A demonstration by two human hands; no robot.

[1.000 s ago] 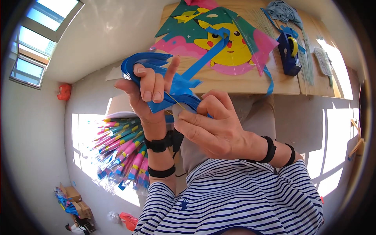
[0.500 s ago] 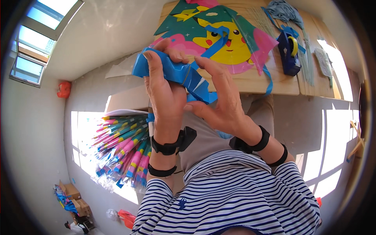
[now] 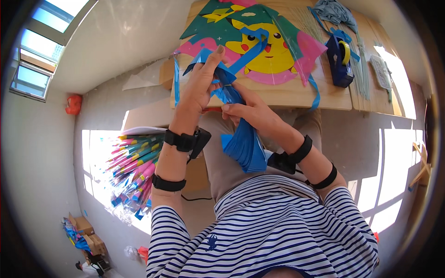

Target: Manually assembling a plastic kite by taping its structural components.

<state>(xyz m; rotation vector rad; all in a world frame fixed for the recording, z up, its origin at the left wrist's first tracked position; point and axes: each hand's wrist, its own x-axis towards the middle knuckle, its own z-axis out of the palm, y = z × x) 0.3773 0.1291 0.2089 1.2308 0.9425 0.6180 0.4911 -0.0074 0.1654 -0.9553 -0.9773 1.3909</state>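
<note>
A folded bundle of blue plastic strips point(image 3: 246, 146) hangs between my hands, its stacked tails fanning down over my lap. My left hand point(image 3: 201, 83) is closed around its upper end, thumb on top, with a loose blue flap sticking out past the fingers. My right hand point(image 3: 255, 111) pinches the bundle lower down, just below a narrow band around it. Beyond them a kite point(image 3: 269, 58) lies flat on the wooden table point(image 3: 278, 98). It is green and pink with a yellow cartoon face, and blue ribbons lie on it and hang from its corners.
At the table's right stand a dark blue tape dispenser point(image 3: 340, 62), thin rods point(image 3: 362, 69), a clear plastic box point(image 3: 381, 72) and a grey-blue cloth point(image 3: 334, 17). Many wrapped kites point(image 3: 139, 167) are piled on my left. Cardboard boxes point(image 3: 85, 231) sit farther off.
The blue bundle has turned so its tails now hang down toward my lap. My right hand has gone from loosely spread to pinching it, and my left grips its top end.
</note>
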